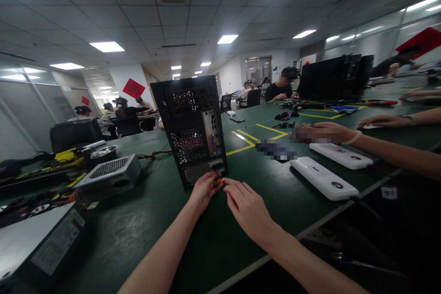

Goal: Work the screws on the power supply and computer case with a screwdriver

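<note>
A black computer case (pixel 186 133) stands upright on the green table, its back with ports, vent holes and a power socket facing me. My right hand (pixel 246 204) is closed on a screwdriver (pixel 223 181) with an orange and black handle, its thin shaft pointing at the lower right corner of the case back. My left hand (pixel 205 190) is at the bottom of the case, close to the screwdriver's shaft. Its fingers are pinched together; whether they hold the shaft or a small screw cannot be made out.
At left lie a silver power supply unit (pixel 110 174), another metal box (pixel 41 243), a metal bowl (pixel 103 154) and cables. Two white power banks (pixel 324 178) lie at right, near another person's hands (pixel 324 132). Black monitors (pixel 330 78) stand farther back.
</note>
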Demonstrator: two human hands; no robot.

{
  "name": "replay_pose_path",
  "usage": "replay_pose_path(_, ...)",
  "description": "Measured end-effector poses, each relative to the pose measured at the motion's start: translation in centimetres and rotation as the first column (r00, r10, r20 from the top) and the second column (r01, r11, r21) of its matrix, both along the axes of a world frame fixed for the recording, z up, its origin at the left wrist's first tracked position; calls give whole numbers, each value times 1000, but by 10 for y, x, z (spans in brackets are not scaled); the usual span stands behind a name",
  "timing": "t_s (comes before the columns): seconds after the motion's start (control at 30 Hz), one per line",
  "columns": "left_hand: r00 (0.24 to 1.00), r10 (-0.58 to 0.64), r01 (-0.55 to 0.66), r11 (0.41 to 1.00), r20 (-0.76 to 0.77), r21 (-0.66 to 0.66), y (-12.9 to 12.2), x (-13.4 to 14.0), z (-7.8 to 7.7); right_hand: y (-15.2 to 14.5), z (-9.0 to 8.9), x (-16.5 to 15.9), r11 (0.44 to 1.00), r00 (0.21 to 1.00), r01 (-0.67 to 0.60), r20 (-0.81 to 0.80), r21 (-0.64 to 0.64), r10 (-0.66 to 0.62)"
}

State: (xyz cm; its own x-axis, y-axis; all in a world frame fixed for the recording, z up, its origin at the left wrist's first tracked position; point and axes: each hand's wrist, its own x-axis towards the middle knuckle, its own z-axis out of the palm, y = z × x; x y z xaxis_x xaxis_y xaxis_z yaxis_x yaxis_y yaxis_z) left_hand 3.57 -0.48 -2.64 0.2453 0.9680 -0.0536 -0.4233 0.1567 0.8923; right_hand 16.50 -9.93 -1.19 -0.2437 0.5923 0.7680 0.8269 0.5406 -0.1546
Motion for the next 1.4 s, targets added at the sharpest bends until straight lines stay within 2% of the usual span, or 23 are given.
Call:
replay_pose_path(0.23,1000,15,-15,1000,-2,-15,-2,2,4,1,1,1,998,997,5,-77,-59,-9)
replay_pose_path(0.5,1000,4,-4,1000,-10,1,-2,1,3,-6,4,-2,998,1000,-25,-16,-63,24)
replay_pose_path(0.67,1000,-5,5,1000,-2,24,-3,0,3,-6,1,0,998,996,-64,63,-23,65)
replay_pose_path(0.87,1000,-6,7,1000,-4,24,-1,0,-1,-8,1,-1,991,992,-120,31,-62,122)
replay_pose_path(0.97,1000,1,-1,1000,-12,25,-1,0,0,-8,0,-3,997,992,-58,109,-51,64)
replay_pose_path(1.07,1000,6,-6,1000,-22,13,-1,1,1,-6,-3,-4,995,986,99,133,27,-102)
replay_pose_path(1.13,1000,7,-7,1000,-22,4,-2,1,2,-5,-2,-4,983,975,181,127,30,-183)
replay_pose_path(1.23,1000,2,-2,1000,-24,8,-3,1,3,-7,0,-4,985,975,173,145,0,-171)
replay_pose_path(1.4,1000,-20,21,1000,-18,22,-4,0,4,-6,-2,-6,993,972,100,207,67,-112)
